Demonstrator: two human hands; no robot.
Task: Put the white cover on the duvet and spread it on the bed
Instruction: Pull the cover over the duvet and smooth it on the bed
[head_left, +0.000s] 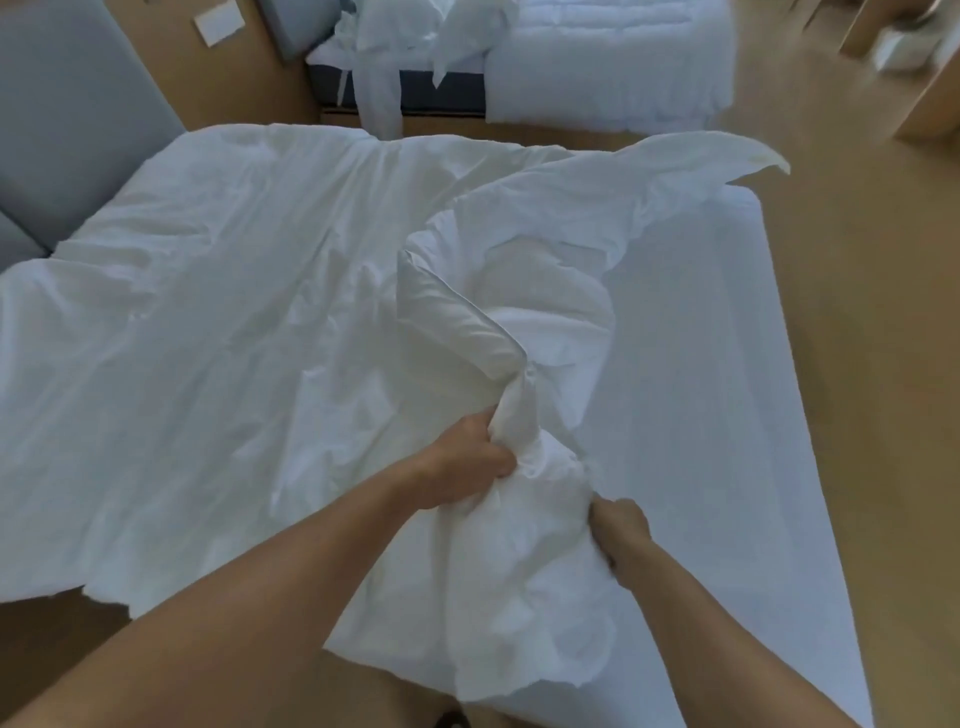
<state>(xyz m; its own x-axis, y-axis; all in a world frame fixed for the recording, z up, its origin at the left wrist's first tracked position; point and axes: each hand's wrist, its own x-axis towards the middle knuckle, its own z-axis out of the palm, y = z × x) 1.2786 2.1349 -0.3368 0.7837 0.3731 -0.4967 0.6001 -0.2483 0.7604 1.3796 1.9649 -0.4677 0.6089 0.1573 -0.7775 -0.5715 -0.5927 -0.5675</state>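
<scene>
A white duvet cover (218, 312) lies crumpled over most of the bed (701, 389), reaching the far left. A puffy duvet corner (457, 322) with a piped edge sticks up in the middle, wrapped in bunched white cloth. My left hand (467, 462) grips the gathered cloth just below that corner. My right hand (621, 530) grips the same bunch lower down, on its right side. A loose flap of the cover (727, 156) hangs raised past the bed's far right corner.
A second bed (597, 67) with heaped white linen stands beyond a narrow gap. A grey headboard (67, 130) is at the left. Tan floor (872, 364) runs along the right side, with wooden furniture (930, 93) at the far right.
</scene>
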